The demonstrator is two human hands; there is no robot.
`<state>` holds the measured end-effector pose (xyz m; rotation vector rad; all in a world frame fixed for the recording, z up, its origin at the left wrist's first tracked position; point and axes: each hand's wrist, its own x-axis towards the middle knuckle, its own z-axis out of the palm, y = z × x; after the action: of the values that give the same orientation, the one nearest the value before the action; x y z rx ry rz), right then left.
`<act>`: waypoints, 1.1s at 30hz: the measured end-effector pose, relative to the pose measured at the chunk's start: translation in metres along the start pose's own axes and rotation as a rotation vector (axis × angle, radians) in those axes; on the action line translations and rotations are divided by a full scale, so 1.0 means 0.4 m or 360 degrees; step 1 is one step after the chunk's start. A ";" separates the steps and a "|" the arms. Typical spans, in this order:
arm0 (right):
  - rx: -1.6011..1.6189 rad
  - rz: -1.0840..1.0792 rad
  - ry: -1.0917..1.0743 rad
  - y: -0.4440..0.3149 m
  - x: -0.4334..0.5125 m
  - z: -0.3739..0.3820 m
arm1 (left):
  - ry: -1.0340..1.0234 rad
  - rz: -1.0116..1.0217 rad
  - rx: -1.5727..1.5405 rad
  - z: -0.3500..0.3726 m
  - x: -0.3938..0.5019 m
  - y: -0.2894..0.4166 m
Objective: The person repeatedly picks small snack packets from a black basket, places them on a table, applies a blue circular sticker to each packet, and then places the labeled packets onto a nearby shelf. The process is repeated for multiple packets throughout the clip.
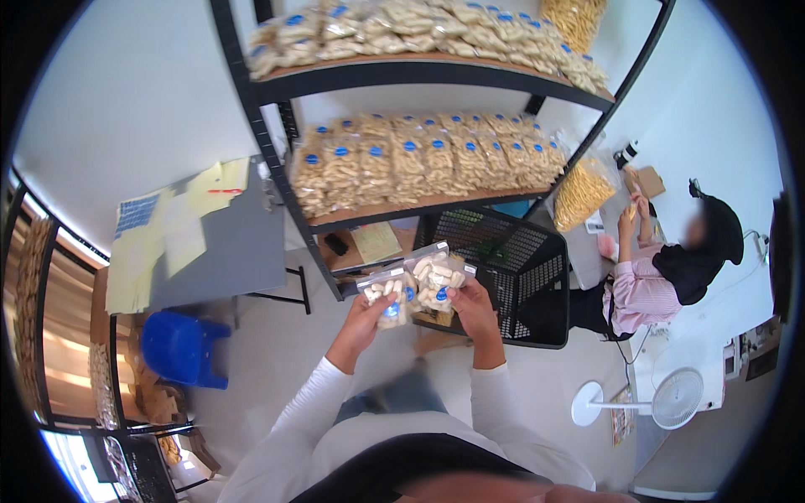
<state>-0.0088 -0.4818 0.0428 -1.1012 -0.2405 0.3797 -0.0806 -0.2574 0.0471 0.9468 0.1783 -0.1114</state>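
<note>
Both of my hands hold clear plastic packets of pale, finger-shaped snacks with round blue stickers in front of my body. My left hand [361, 324] grips the left packet [388, 298] by its side, thumb in front. The right packets [434, 280], which overlap one another, are pinched at their right edge by my right hand [473, 308]. Small white labels sit at the packets' top corners. Just below and to the right of them stands a black perforated plastic basket [534, 289], with some packets partly visible at its near left side.
Ahead, a black-framed shelving rack [434, 78] bears rows of stickered snack packets [409, 157]. A grey table [242, 239] with yellow papers [188, 207] is at left, near a blue plastic chair [179, 349]. At right are a seated person [654, 276], a large snack bag [582, 195] and a white fan [676, 399].
</note>
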 end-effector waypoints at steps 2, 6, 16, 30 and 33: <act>-0.0014 -0.0027 0.0032 0.006 -0.022 0.099 | 0.0163 0.0099 -0.0007 -0.041 -0.084 0.042; -0.0019 0.0057 -0.0072 -0.003 -0.100 0.276 | 0.0392 0.0212 -0.0001 -0.136 -0.222 0.086; -0.0346 0.0371 -0.0502 0.084 -0.189 0.532 | 0.0341 0.0340 -0.0228 -0.256 -0.414 0.046; -0.0362 0.0299 -0.0484 -0.136 -0.036 0.456 | 0.0222 0.0352 -0.0381 -0.227 -0.314 0.084; -0.0609 -0.0061 -0.0530 -0.264 0.099 0.372 | 0.0156 0.0425 -0.0408 -0.205 -0.266 0.092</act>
<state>-0.0092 -0.3857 0.2029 -1.4037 -0.6487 0.4955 -0.1871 -0.1677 0.0509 0.7127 0.1510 0.2007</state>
